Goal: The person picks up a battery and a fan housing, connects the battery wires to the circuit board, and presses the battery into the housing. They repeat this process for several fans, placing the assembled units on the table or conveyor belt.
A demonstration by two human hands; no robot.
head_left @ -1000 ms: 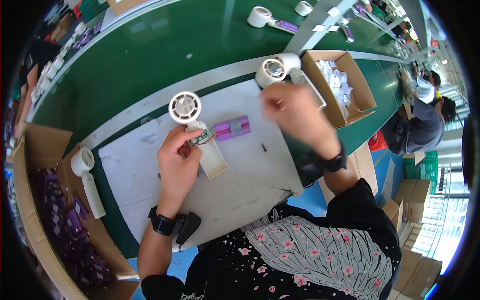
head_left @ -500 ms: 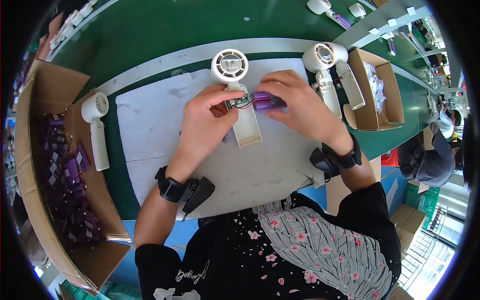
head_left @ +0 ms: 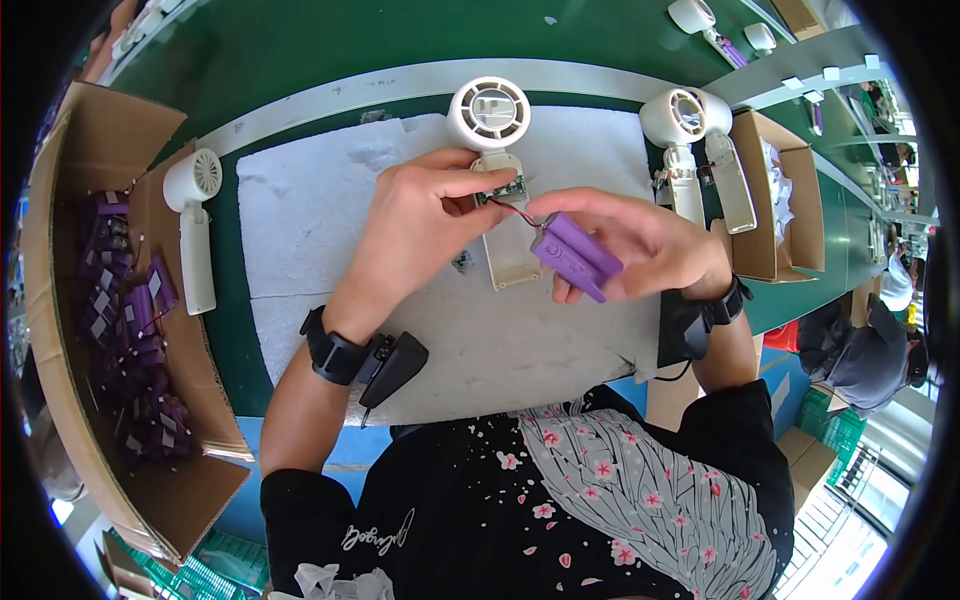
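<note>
In front of me a white handheld fan (head_left: 489,115) lies on a pale cloth, its hollow handle housing (head_left: 514,262) facing up. My left hand (head_left: 425,205) pinches a small green circuit board (head_left: 507,190) over the upper part of that handle. Red and black wires (head_left: 515,209) run from the board to a purple battery pack (head_left: 574,257) of joined cells. My right hand (head_left: 640,240), palm partly turned up, holds the pack to the right of the handle; its fingers are partly hidden beneath it.
At left stands a cardboard box (head_left: 60,330) of purple battery packs, with another white fan (head_left: 196,240) beside it. Right of the cloth (head_left: 320,200) lie two more fans (head_left: 676,125) near a carton (head_left: 805,200) of white pieces. A person (head_left: 865,340) sits far right.
My right hand has turned palm up and tilted the battery pack, lowering it away from the handle's top. My left hand keeps its pinch on the circuit board. The whole view has shifted slightly.
</note>
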